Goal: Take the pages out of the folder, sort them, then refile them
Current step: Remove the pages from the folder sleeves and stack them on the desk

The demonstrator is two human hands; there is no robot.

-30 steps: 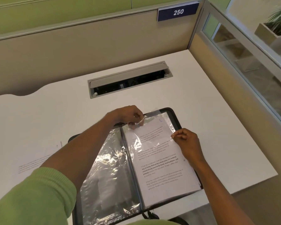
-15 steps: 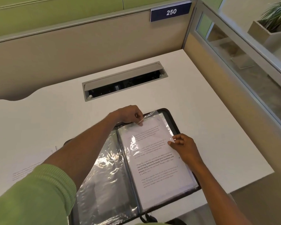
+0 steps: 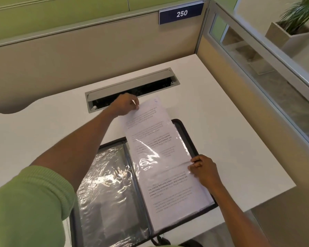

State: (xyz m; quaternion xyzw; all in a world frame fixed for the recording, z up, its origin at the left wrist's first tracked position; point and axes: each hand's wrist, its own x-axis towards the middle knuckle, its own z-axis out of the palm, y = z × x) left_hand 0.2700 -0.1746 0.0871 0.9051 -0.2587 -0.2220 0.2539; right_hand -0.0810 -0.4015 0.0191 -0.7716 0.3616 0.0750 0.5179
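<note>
A black display folder (image 3: 185, 130) lies open on the white desk (image 3: 230, 139), with clear plastic sleeves on both sides. My left hand (image 3: 126, 105) pinches the top left corner of a printed page (image 3: 146, 122), which sticks about halfway out of the top of the right-hand sleeve (image 3: 169, 184). My right hand (image 3: 203, 171) presses on the right edge of that sleeve, its fingers curled against the plastic. Another printed page shows inside the sleeve lower down. The left-hand sleeve (image 3: 107, 189) looks empty and shiny.
A grey cable tray (image 3: 132, 82) with its lid raised is set into the desk just beyond my left hand. Beige partition walls close the back and right sides. A sign reading 250 (image 3: 181, 13) hangs on the partition. A potted plant (image 3: 292, 27) stands beyond the glass.
My left hand has drawn the page upward, away from me, out of the right sleeve. My right hand slid down the sleeve's right edge toward me.
</note>
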